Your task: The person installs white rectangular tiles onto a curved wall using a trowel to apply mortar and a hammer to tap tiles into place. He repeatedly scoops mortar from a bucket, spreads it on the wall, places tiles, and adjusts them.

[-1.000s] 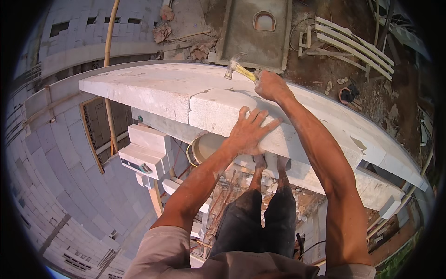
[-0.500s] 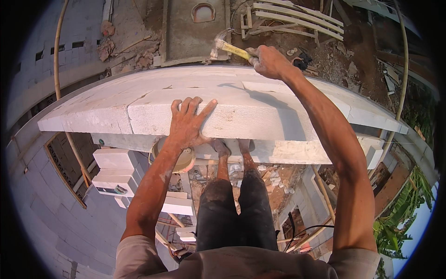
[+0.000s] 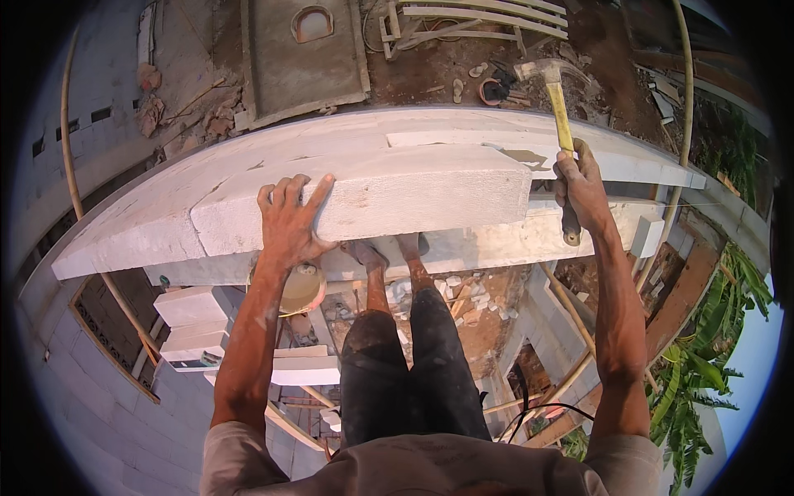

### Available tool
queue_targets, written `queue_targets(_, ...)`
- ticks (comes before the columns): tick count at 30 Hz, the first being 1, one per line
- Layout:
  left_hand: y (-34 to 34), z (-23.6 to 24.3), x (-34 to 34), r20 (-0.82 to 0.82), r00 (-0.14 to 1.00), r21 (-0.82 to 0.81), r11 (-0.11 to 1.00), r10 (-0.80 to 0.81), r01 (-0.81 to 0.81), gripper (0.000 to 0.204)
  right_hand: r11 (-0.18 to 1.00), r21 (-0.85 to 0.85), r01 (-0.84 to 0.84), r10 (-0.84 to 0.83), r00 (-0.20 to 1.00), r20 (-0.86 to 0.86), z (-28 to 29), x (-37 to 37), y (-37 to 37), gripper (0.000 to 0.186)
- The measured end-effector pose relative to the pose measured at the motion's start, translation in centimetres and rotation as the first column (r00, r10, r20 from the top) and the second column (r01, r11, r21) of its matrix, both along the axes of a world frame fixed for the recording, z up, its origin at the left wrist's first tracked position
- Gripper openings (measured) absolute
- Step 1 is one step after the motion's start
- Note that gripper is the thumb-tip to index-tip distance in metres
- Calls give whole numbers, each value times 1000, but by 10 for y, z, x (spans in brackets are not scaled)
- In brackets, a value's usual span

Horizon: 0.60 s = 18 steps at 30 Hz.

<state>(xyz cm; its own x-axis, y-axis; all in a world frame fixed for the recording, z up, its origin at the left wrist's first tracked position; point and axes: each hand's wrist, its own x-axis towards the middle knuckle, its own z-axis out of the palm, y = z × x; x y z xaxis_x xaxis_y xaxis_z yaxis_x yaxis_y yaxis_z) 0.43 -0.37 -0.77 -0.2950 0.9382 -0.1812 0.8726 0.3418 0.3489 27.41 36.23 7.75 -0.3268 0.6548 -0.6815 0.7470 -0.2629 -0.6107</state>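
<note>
My left hand (image 3: pixel 289 217) rests on the near edge of a long white lightweight block (image 3: pixel 426 197). Its fingers lie spread over the top, and the thumb reaches down the front face. To the right, my right hand (image 3: pixel 585 192) grips a hammer (image 3: pixel 561 116) by the dark lower part of its yellow handle. The hammer stands head up, just past the block's right end and apart from it. Beside that end, a grey-brown mortar patch (image 3: pixel 526 157) shows on the wall top (image 3: pixel 616 161).
I stand on a narrow pale ledge (image 3: pixel 471 260) high above rubble. A bucket (image 3: pixel 302 289) sits by my left forearm, with stacked white blocks (image 3: pixel 194 306) left of it. Bamboo poles (image 3: pixel 685 99) rise at both sides. Below the wall's far side lie wooden slats (image 3: pixel 484 21).
My right hand has swung the hammer from beyond the wall, back and right, to beside the block's end, turning it upright. My left hand stays on the block.
</note>
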Motion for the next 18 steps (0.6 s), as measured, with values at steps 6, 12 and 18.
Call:
queue_targets(6,2,0,-1,-14,1000,12,1000,-21,21,110,357,62,932,-902,361,-238,13,175,-45,18)
queue_targets(12,1,0,-1,-34,999,11,999,-42,43,114,56,-224,973,-971,1,-240,-66,298,-64,27)
queue_targets(18,1,-3,-2,-26,999,5,1000,-26,26,110,641,-384,665,-710,704,34,-129,188,-117,35)
